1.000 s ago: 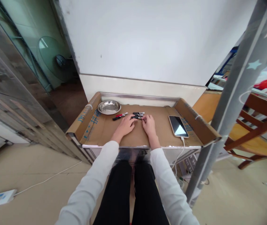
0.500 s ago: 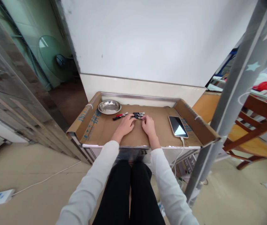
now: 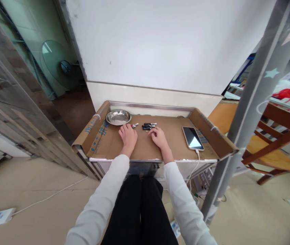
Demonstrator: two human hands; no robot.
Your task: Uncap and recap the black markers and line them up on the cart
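Observation:
My left hand (image 3: 128, 136) lies over the pens at the left, its fingers curled down on them. Of these, a red and silver pen end (image 3: 134, 125) sticks out past the fingers; the rest is covered. To the right, several black pens (image 3: 149, 125) with silver parts lie side by side on the cardboard. My right hand (image 3: 159, 139) rests just below and right of them, loosely bent, with fingers apart and the forefinger close to the lowest pen. Whether it touches that pen I cannot tell. It holds nothing visible.
A round steel dish (image 3: 118, 117) stands at the back left of the cardboard-lined table (image 3: 145, 149). On the right lies a phone (image 3: 193, 137) with a white cable (image 3: 198, 160) hanging over the front edge. Raised cardboard sides (image 3: 212, 132) border the table. A grey post (image 3: 236, 136) and wooden chair (image 3: 274, 146) stand at right.
My left hand has moved left from beside the black pens onto the red and black pens. The right hand has drawn slightly back from the black pens, which lie more closely together.

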